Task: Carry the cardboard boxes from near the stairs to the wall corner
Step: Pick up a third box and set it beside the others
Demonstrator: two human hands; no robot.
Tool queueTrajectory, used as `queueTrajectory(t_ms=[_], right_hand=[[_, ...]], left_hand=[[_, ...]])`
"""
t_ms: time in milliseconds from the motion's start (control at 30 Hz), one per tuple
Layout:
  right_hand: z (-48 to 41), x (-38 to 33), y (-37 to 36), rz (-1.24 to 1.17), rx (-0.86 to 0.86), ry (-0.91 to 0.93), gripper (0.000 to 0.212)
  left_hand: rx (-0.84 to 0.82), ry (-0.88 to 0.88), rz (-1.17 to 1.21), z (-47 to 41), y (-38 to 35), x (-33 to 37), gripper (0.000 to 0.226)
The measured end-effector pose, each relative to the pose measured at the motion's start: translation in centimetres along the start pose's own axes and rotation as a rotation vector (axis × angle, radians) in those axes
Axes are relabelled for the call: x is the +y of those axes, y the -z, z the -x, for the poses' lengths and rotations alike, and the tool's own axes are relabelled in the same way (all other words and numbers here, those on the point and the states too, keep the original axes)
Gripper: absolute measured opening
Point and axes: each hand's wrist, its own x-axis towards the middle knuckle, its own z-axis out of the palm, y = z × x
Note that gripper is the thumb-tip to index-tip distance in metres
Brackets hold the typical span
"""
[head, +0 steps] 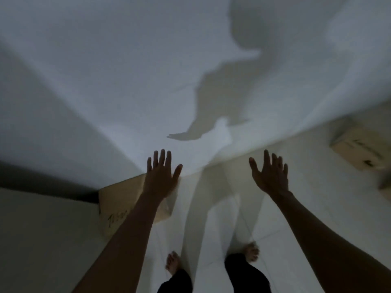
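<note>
Head view looks down at both arms stretched forward in dim light, and neither hand carries anything. Left hand [161, 176] is spread flat, fingers apart, hovering over the cardboard box [124, 205] that sits on the pale floor [222, 218] tucked against the wall [127, 81], apparently at the corner where it belongs. Right hand [269, 174] is likewise wide open, palm half turned inward, over bare floor. Another box [357, 151] lies blurred well off to the right by the wall. Open, lifted palms suggest someone letting go of a box, though I can't be sure.
</note>
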Motion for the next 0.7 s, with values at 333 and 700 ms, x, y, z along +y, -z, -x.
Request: queueTrajectory(t_ms=[333, 700], right_hand=[[-1.5, 22.0, 16.6, -0.059, 0.108, -0.242, 0.083], [-6.8, 43.1, 26.4, -0.161, 0.181, -0.481, 0.084]], left_hand=[[-0.199, -0.308, -0.107, -5.2, 0.1, 30.3, 0.074], [-0.290, -0.510, -0.152, -12.0, -3.8, 58.3, 0.074]])
